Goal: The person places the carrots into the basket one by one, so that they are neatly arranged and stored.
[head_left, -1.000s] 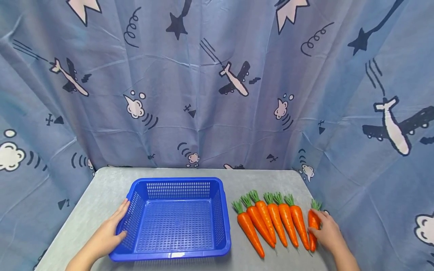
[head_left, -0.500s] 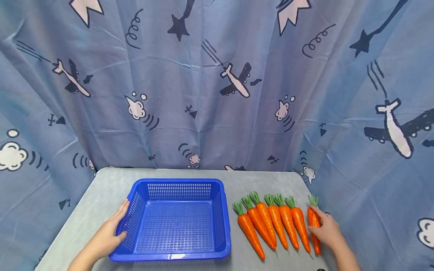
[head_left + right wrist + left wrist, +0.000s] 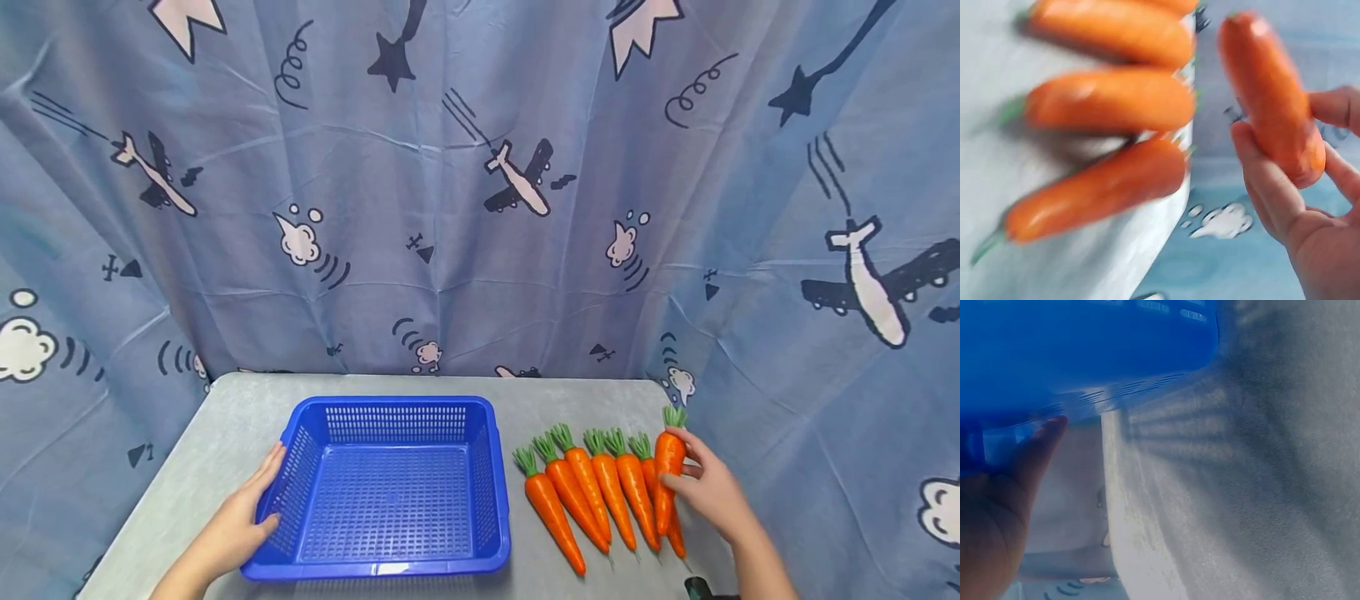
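Observation:
A blue plastic basket point(image 3: 393, 568) with slotted walls stands on the table. Along its left wall rests my left hand point(image 3: 228, 533), fingers straight against the side and thumb at the rim; the left wrist view shows the thumb point(image 3: 1044, 447) touching the basket point(image 3: 1085, 356). My right hand point(image 3: 708, 487) grips an orange carrot point(image 3: 669, 458) with green stalks by its thick upper part, raised over the rightmost carrot of a row. In the right wrist view the held carrot point(image 3: 1272, 100) sits between thumb and fingers, tapered end pointing away from the palm.
Several more carrots point(image 3: 553, 521) lie side by side on the grey table point(image 3: 600, 400), right of the basket, stalks toward the back. A dark object point(image 3: 697, 588) shows at the bottom edge by the right forearm. A patterned blue curtain point(image 3: 450, 208) hangs behind and on both sides.
My right hand has lifted the carrot off the table's right edge and moved it left, so it now partly covers the rightmost lying carrot. The left hand and basket have stayed put.

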Tool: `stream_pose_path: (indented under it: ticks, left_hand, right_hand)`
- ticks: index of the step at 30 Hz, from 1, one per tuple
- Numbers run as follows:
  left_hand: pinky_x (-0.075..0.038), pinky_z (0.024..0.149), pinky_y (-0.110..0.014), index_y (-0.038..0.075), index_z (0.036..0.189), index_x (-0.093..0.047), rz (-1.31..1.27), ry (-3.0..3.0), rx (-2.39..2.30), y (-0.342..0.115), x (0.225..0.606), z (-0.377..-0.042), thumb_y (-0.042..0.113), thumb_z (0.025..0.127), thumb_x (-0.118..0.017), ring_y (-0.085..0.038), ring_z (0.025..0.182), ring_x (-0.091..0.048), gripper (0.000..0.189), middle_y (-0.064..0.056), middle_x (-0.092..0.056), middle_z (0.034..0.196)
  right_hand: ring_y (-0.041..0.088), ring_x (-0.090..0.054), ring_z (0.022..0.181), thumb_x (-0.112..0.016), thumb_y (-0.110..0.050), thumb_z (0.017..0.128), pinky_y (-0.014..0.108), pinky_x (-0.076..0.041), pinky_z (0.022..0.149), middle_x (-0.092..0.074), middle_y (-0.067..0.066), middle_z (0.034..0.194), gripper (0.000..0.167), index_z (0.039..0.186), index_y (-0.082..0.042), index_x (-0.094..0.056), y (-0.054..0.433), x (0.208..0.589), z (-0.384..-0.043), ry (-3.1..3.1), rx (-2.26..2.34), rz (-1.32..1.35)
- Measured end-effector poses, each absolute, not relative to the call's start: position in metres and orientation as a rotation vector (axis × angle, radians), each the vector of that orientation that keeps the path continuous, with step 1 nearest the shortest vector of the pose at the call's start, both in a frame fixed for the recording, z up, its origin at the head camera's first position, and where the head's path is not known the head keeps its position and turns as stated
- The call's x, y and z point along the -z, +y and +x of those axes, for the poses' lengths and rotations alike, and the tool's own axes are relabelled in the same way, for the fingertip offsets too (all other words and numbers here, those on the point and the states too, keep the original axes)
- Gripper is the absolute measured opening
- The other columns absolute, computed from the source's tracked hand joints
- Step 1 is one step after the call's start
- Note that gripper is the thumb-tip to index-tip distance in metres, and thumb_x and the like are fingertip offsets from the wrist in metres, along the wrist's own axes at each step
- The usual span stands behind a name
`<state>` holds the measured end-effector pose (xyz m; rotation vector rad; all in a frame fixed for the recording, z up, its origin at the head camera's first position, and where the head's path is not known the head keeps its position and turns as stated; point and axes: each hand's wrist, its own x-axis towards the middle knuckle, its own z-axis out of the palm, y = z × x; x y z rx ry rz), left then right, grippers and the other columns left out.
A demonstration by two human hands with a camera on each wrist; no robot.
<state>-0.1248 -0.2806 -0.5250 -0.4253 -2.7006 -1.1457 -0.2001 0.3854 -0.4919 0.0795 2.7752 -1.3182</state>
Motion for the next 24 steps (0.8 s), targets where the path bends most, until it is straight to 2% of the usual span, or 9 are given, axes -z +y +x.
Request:
stream_pose_path:
  ticks: [6,8,15,24]
  left_hand:
    - [-0.006,0.104,0.005,-0.003,0.157,-0.029,-0.429,-2.668,1.153,-0.28,0.529,-0.123,-0.013,0.072,-0.065,0.025,0.134,-0.006,0.092,-0.032,-0.025,0.161]
    - [-0.006,0.104,0.005,-0.002,0.157,-0.029,-0.427,-2.666,1.153,-0.28,0.53,-0.124,-0.012,0.073,-0.065,0.025,0.134,-0.006,0.092,-0.03,-0.025,0.162]
    - [-0.006,0.103,0.005,-0.002,0.157,-0.028,-0.433,-2.69,1.147,-0.28,0.531,-0.126,-0.011,0.074,-0.064,0.025,0.134,-0.004,0.091,-0.029,-0.023,0.163]
    - [-0.005,0.105,0.004,-0.005,0.157,-0.027,-0.471,-2.661,1.117,-0.281,0.534,-0.125,-0.012,0.073,-0.062,0.023,0.138,-0.002,0.091,-0.025,-0.016,0.166]
  right_hand:
    - [0.019,-0.07,0.099,-0.072,-0.027,0.093,0.041,-0.063,0.075,-0.042,0.032,0.147,0.077,0.157,-0.014,-0.032,0.356,0.472,-0.198,2.628,1.542,0.045]
    - [0.015,-0.071,0.096,-0.072,-0.029,0.092,0.041,-0.063,0.075,-0.042,0.032,0.147,0.076,0.156,-0.015,-0.034,0.347,0.47,-0.199,2.608,1.561,0.025]
    - [0.026,-0.071,0.099,-0.073,-0.028,0.092,0.044,-0.063,0.074,-0.042,0.032,0.147,0.072,0.154,-0.016,-0.038,0.318,0.462,-0.198,2.577,1.604,-0.069]
    - [0.035,-0.066,0.11,-0.075,-0.031,0.09,0.04,-0.063,0.073,-0.044,0.026,0.15,0.071,0.153,-0.024,-0.043,0.284,0.451,-0.202,2.599,1.587,-0.196]
